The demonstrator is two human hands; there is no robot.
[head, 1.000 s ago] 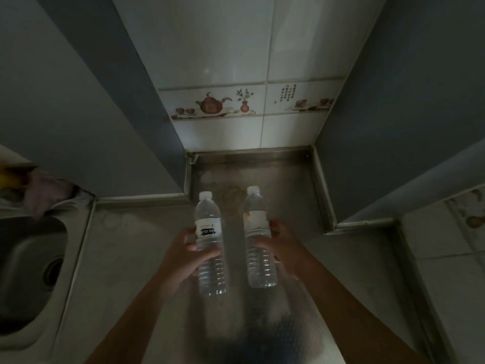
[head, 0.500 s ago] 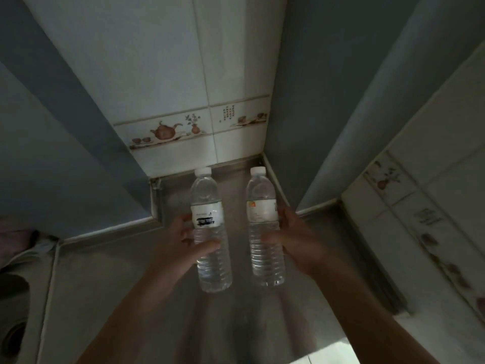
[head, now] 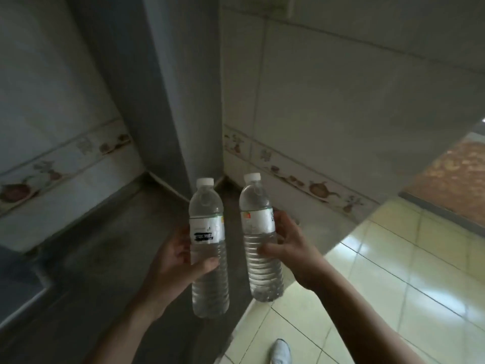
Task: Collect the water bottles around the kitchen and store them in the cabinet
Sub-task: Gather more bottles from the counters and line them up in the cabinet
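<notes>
I hold two clear water bottles with white caps and white labels, both upright in the air in front of me. My left hand (head: 178, 261) grips the left bottle (head: 208, 282) around its middle, thumb across the front. Around the label and ribbed body of the right bottle (head: 258, 232), my right hand (head: 294, 250) curls its fingers. The two bottles stand side by side, a small gap between them. Both are lifted off the grey steel counter (head: 105, 258). No cabinet is in view.
The counter runs along the left under a tiled wall with a teapot border (head: 52, 172). A grey column (head: 168, 101) rises at the corner. A pale tiled floor (head: 393, 271) lies to the right, with a white shoe (head: 280, 352) at the bottom.
Both bottles have come up off the counter in my hands. My view has swung to the right, away from the sink, and the tiled floor and right wall have come into sight.
</notes>
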